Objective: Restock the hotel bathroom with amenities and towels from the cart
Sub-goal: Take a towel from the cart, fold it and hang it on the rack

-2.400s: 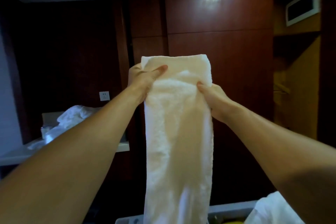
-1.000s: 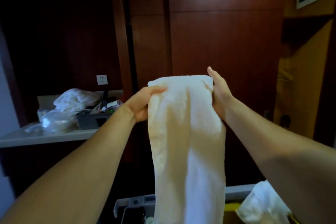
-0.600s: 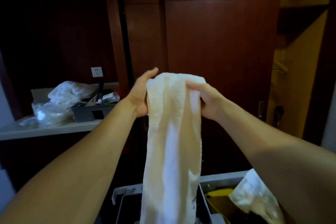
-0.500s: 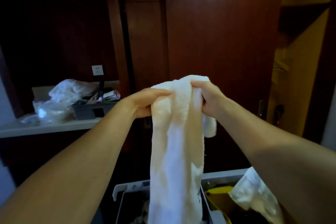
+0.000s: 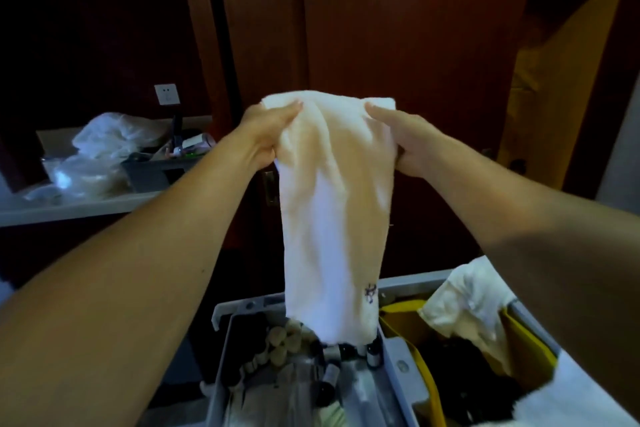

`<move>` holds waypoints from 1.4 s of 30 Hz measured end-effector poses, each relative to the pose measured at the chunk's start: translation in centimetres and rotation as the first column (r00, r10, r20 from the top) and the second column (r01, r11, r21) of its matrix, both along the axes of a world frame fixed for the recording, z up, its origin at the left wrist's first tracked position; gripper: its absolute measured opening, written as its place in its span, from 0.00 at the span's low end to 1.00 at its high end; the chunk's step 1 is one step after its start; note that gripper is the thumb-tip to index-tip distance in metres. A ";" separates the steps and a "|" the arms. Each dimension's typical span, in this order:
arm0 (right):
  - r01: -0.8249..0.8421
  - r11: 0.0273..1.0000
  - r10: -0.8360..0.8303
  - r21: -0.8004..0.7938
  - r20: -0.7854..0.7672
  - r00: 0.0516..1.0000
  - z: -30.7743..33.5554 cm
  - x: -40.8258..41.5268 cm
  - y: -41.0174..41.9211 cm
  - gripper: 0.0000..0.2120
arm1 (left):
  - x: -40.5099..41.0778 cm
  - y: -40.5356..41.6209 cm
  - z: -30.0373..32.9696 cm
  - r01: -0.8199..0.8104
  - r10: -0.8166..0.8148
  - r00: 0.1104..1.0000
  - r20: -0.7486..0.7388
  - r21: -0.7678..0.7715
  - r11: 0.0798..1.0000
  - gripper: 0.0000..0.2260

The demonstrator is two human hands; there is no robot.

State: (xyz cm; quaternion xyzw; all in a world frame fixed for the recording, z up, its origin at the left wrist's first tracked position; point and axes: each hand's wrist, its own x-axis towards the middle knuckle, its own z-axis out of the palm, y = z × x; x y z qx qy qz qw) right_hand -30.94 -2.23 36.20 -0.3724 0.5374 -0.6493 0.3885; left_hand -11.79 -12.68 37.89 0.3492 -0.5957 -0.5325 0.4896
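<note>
Soft white terry cloth, a long folded hand towel (image 5: 332, 211), hangs in the air at chest height above the cart, its nap fuzzy and its top edge bunched into rounded folds. A small dark embroidered mark (image 5: 370, 292) sits near its lower right edge. The left hand (image 5: 268, 135) grips the towel's upper left corner, fingers curled over the fabric; the right hand (image 5: 403, 142) pinches the upper right corner, thumb on the near face. The towel's lower end dangles just over the grey plastic cart tray (image 5: 228, 312), where small round-capped amenity bottles (image 5: 284, 340) stand in a cluster, several with pale caps, some dark. To the right lies a yellow fabric bag (image 5: 429, 378) with crumpled white linen (image 5: 474, 302) heaped on it. Behind stands a smooth, glossy dark red-brown wooden door (image 5: 398, 28). At the left a pale countertop (image 5: 69, 208) carries wrinkled translucent plastic bags (image 5: 107, 146) and a dark grey rectangular caddy (image 5: 156, 173), under a white square wall socket (image 5: 167, 94).
</note>
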 end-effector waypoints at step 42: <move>0.368 0.911 -0.354 -0.185 -0.807 0.473 -0.9 -1.9 0.3 0.12 | -0.3 -0.6 -2.0 -0.347 0.650 0.694 0.310 -0.647 0.679 0.08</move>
